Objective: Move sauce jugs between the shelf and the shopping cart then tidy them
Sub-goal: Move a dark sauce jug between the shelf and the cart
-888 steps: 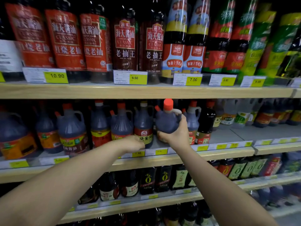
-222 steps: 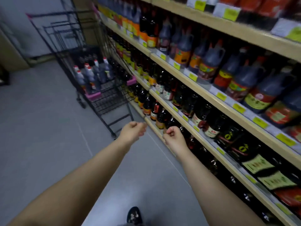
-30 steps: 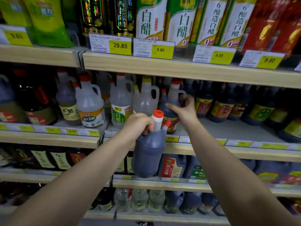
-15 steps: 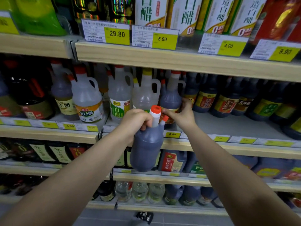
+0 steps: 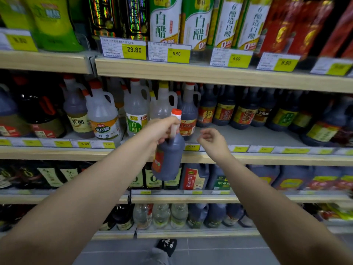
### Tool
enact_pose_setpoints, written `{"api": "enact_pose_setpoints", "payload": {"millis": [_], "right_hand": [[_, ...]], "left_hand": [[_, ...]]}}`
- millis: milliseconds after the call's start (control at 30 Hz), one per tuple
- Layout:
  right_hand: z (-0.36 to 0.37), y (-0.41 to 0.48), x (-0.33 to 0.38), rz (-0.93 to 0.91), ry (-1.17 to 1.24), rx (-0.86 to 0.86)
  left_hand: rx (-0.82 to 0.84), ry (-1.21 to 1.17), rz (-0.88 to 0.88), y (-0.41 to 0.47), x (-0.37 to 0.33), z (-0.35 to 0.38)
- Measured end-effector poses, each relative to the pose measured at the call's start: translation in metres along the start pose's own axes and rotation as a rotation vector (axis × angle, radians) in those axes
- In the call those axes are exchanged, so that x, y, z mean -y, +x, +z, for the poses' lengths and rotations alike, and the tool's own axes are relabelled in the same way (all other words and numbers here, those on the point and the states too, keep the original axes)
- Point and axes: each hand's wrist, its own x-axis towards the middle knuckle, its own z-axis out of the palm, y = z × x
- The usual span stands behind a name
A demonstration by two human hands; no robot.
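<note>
Left hand point(image 5: 159, 129) grips dark sauce jug point(image 5: 169, 157) by its handle, hanging in front of middle shelf point(image 5: 248, 158) edge. Right hand point(image 5: 212, 141) loose, holding nothing, beside it.

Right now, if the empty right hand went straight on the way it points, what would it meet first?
Probably the dark jug standing on the shelf just beyond the right hand, red-capped with an orange label. Depth is unclear, so this is a guess.
</note>
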Motion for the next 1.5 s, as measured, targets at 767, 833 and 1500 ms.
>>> {"api": "enact_pose_setpoints", "payload": {"millis": [767, 833, 1500], "right_hand": [[-0.018, -0.090, 0.026, -0.040, -0.082, -0.187], [-0.030, -0.078, 0.026, -0.091, -0.027, -0.203], [-0.039, 0.079, -0.037, -0.039, 0.155, -0.098]], "left_hand": [[0.194, 0.117, 0.102, -0.053, -0.027, 0.010], [0.129, 0.189, 0.077, -0.036, -0.016, 0.006], [0.148, 1.114, 0.360, 0.078, 0.054, 0.041]]}}
